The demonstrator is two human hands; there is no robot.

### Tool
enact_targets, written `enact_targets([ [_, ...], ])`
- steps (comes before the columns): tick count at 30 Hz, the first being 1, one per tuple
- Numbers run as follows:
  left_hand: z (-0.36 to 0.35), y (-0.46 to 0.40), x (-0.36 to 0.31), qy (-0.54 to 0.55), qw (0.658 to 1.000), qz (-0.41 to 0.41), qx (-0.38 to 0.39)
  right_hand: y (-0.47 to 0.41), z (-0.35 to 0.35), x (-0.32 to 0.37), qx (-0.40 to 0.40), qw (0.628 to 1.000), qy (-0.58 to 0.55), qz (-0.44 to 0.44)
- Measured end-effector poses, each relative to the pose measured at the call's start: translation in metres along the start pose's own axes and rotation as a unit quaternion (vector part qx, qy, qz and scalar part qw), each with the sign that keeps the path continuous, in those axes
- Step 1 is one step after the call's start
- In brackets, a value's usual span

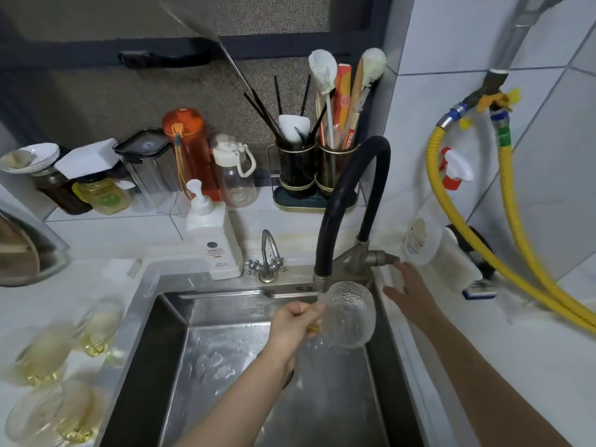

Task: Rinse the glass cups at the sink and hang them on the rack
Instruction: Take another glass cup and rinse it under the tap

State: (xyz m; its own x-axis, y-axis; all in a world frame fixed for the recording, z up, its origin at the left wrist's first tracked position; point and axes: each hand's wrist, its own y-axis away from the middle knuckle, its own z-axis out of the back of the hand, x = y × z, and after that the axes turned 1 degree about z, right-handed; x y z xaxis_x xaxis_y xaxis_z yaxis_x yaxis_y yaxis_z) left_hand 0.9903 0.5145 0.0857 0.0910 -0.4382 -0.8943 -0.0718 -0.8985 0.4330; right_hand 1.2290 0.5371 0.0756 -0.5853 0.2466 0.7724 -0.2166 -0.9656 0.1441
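Both forearms reached out from the bottom of the view toward the sink (225,366), which sat in a white worktop (483,366). Her or his left hand (295,322) was curled round the amber handle of a textured glass cup (350,314), holding it tipped on its side right under the spout of the black-hosed tap (346,201). Whether water was running I could not say for sure (the sink floor was wet and spattered, though). The right hand (406,290) was spread, fingers straight, grasping nothing, its fingertips just beside the tap lever (385,258) at the tap's base, perhaps touching it.

By my reckoning the rinsing step was in hand, on one cup, with the lever about to be worked. More glass cups (58,375) waited on the worktop to the left of the sink, blurred, with yellowish bases, so the task looked to be at an early stage.

The next move would call for turning the cup under the flow so the inside gets washed, tipping it out, then carrying it by the handle to the rack. No rack was in sight from where I stood.
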Motion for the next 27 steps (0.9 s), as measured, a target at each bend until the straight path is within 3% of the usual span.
enact_targets([
  [6,0.014,0.005,-0.003,0.049,0.998,0.008,-0.028,-0.028,-0.003,0.001,0.014,0.999,0.005,0.030],
  [11,0.028,0.008,0.002,0.021,0.998,-0.012,-0.053,-0.016,-0.015,0.004,0.018,0.998,-0.023,0.053],
  [15,0.033,0.017,0.004,-0.096,0.989,-0.097,-0.062,0.008,-0.035,0.016,0.068,0.996,-0.057,0.007],
  [21,0.049,0.031,0.011,-0.278,0.932,-0.232,-0.037,0.051,-0.071,0.063,0.220,0.951,-0.203,-0.070],
  [27,0.070,0.045,0.022,-0.204,0.958,-0.191,-0.070,0.071,-0.104,0.073,0.197,0.954,-0.221,-0.049],
])
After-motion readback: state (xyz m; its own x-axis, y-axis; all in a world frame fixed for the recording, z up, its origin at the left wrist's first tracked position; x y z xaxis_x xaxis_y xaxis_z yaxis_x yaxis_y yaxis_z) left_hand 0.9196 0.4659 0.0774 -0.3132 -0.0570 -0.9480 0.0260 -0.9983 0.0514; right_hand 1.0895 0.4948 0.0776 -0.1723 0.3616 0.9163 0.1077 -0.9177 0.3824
